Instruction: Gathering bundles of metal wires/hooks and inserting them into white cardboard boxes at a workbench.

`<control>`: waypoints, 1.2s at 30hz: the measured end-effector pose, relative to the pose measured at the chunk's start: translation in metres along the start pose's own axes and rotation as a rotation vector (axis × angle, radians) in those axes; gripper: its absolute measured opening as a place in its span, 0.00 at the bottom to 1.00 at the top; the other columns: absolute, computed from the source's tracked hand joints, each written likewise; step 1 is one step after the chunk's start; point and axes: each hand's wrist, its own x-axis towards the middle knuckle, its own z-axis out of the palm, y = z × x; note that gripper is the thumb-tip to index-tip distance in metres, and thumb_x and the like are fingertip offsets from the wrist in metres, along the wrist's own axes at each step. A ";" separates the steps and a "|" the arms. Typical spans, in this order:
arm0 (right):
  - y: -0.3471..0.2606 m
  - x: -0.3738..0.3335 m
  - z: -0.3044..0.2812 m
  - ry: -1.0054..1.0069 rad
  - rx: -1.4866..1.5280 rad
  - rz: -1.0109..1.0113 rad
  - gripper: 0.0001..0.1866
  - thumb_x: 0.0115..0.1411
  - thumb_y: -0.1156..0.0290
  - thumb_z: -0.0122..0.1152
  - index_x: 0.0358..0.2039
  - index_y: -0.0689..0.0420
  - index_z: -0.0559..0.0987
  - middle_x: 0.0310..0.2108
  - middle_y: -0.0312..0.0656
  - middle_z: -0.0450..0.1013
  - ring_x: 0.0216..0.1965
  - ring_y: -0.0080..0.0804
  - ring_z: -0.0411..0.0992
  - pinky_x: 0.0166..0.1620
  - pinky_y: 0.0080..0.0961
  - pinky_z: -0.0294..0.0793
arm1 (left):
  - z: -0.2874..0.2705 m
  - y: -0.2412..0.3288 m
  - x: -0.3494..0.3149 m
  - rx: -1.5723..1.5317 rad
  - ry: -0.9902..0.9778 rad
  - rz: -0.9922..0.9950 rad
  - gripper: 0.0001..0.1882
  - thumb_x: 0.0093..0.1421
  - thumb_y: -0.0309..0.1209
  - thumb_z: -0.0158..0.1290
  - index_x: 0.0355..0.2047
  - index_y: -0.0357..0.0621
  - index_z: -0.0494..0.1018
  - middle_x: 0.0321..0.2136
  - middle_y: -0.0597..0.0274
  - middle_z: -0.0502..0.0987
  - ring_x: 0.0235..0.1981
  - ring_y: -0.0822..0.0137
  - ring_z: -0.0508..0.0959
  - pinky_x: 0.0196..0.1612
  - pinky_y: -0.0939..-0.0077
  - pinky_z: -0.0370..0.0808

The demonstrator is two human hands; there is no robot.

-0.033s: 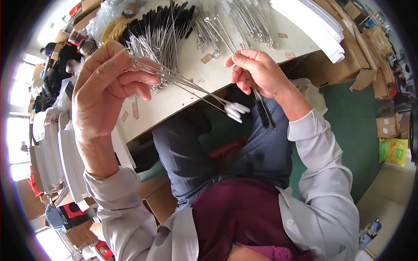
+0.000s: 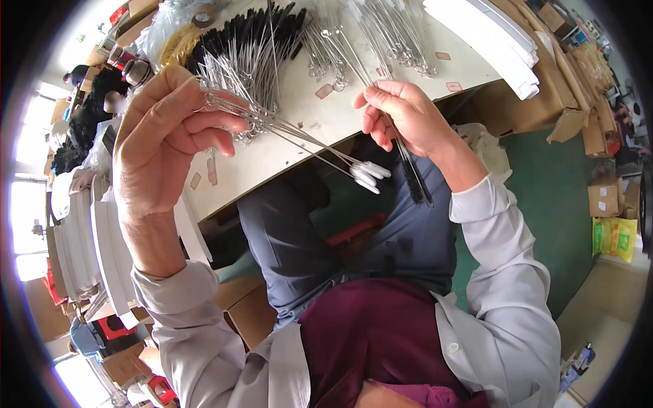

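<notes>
My left hand (image 2: 160,136) is closed on the looped wire ends of several thin brushes with white tips (image 2: 367,175); they slant down to the right over the table's front edge. Between the thumb and fingers of my right hand (image 2: 405,115) are wire-handled brushes with black bristles (image 2: 414,183), at least two by their ends. Their bristles point down above my right thigh, and their looped handles reach up over the table (image 2: 306,109). Behind my left hand lies a large pile of black-bristled wire brushes (image 2: 245,64). More wire brushes with looped ends (image 2: 401,47) lie farther right.
Long white strips (image 2: 486,44) are stacked at the table's far right, beside cardboard (image 2: 544,95). Small paper tags (image 2: 323,91) lie on the tabletop. A tape roll (image 2: 203,15) and clear plastic bags (image 2: 160,37) are at the back left. White panels (image 2: 102,238) stand at left.
My right hand and its black brushes have shifted very slightly to the right and down. My left hand holds still with the white-tipped brushes.
</notes>
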 end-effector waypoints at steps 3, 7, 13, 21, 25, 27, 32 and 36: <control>0.009 -0.013 0.002 -0.006 -0.021 -0.009 0.19 0.77 0.61 0.46 0.40 0.65 0.77 0.26 0.43 0.77 0.19 0.22 0.74 0.20 0.18 0.75 | -0.006 -0.002 -0.013 0.011 0.059 0.037 0.09 0.74 0.30 0.45 0.36 0.37 0.67 0.39 0.34 0.82 0.39 0.53 0.87 0.35 0.66 0.84; 0.009 -0.020 0.013 0.070 -0.088 -0.070 0.20 0.77 0.60 0.48 0.39 0.67 0.76 0.27 0.46 0.77 0.23 0.29 0.79 0.24 0.23 0.80 | -0.003 0.000 -0.022 0.064 0.008 0.039 0.08 0.75 0.31 0.42 0.42 0.38 0.67 0.42 0.37 0.81 0.40 0.56 0.86 0.34 0.69 0.82; 0.011 -0.023 0.023 0.027 -0.029 -0.065 0.21 0.77 0.60 0.47 0.39 0.68 0.76 0.28 0.47 0.78 0.25 0.32 0.81 0.28 0.26 0.82 | -0.001 0.004 -0.030 0.015 0.121 0.116 0.08 0.73 0.28 0.46 0.38 0.36 0.68 0.40 0.34 0.82 0.39 0.51 0.87 0.34 0.64 0.84; 0.012 -0.027 0.026 0.008 -0.089 -0.104 0.21 0.78 0.61 0.46 0.38 0.68 0.76 0.28 0.46 0.79 0.27 0.31 0.81 0.30 0.25 0.83 | 0.006 -0.004 -0.029 -0.029 0.106 0.073 0.09 0.73 0.29 0.46 0.38 0.35 0.69 0.39 0.33 0.82 0.38 0.51 0.87 0.34 0.65 0.84; 0.017 -0.029 0.026 0.000 -0.078 -0.087 0.20 0.77 0.61 0.47 0.38 0.67 0.76 0.29 0.47 0.79 0.27 0.32 0.81 0.31 0.26 0.83 | 0.003 -0.009 -0.029 -0.056 0.083 0.068 0.09 0.73 0.29 0.46 0.38 0.35 0.69 0.38 0.33 0.82 0.38 0.51 0.87 0.34 0.65 0.84; 0.018 -0.028 0.024 0.011 -0.078 -0.077 0.20 0.77 0.62 0.46 0.38 0.67 0.76 0.29 0.47 0.79 0.27 0.33 0.82 0.31 0.26 0.83 | -0.001 -0.012 -0.028 -0.067 0.066 0.045 0.09 0.74 0.29 0.45 0.38 0.36 0.69 0.38 0.34 0.82 0.38 0.51 0.87 0.34 0.65 0.85; 0.019 -0.031 0.021 0.053 -0.034 -0.019 0.20 0.77 0.61 0.46 0.39 0.66 0.76 0.29 0.48 0.80 0.26 0.34 0.82 0.30 0.28 0.84 | -0.011 -0.004 -0.033 -0.071 0.174 0.150 0.08 0.74 0.28 0.44 0.40 0.35 0.70 0.39 0.36 0.82 0.40 0.51 0.87 0.35 0.64 0.85; 0.031 -0.032 0.014 0.100 0.045 -0.013 0.19 0.77 0.60 0.47 0.40 0.66 0.76 0.29 0.49 0.80 0.26 0.36 0.82 0.28 0.28 0.84 | -0.017 -0.002 -0.042 -0.021 0.211 0.248 0.08 0.75 0.28 0.43 0.44 0.37 0.70 0.43 0.38 0.82 0.44 0.51 0.86 0.38 0.64 0.83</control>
